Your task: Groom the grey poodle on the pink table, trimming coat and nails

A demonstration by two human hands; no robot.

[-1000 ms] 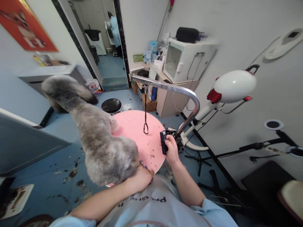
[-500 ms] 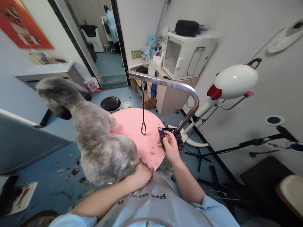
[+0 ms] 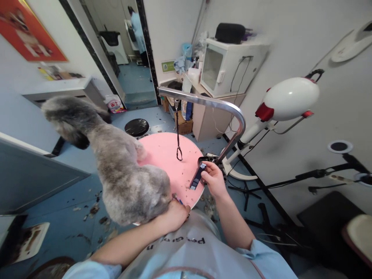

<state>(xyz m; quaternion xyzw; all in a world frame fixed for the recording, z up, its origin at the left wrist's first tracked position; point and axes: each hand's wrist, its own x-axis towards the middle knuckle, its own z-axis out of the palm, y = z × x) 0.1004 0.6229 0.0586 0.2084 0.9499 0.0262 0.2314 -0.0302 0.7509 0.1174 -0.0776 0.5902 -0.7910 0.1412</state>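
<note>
My right hand (image 3: 214, 180) is closed on a slim dark-blue rectangular object (image 3: 197, 176) with pale print and silvery ends, held over the right side of the pink round table (image 3: 162, 149). What kind of thing it is I cannot make out. My left hand (image 3: 177, 214) lies at the table's near edge, beside the rump of a grey dog (image 3: 128, 174). Its fingers are closed on a small tool with a metal tip and a blue part (image 3: 178, 198), mostly hidden by the hand. The dog faces away, its head to the far left.
A metal grooming arm (image 3: 203, 101) curves over the table, with a black loop (image 3: 179, 154) hanging down. To the right stand a white dryer (image 3: 290, 99) and black stands. A black stool (image 3: 136, 127) is beyond the table. Hair clumps litter the floor. Another person (image 3: 137, 33) is beyond the doorway.
My right hand has turned the dark object, so its printed face shows and its lower end points down left. My left hand has stayed in place. The black loop has swung slightly.
</note>
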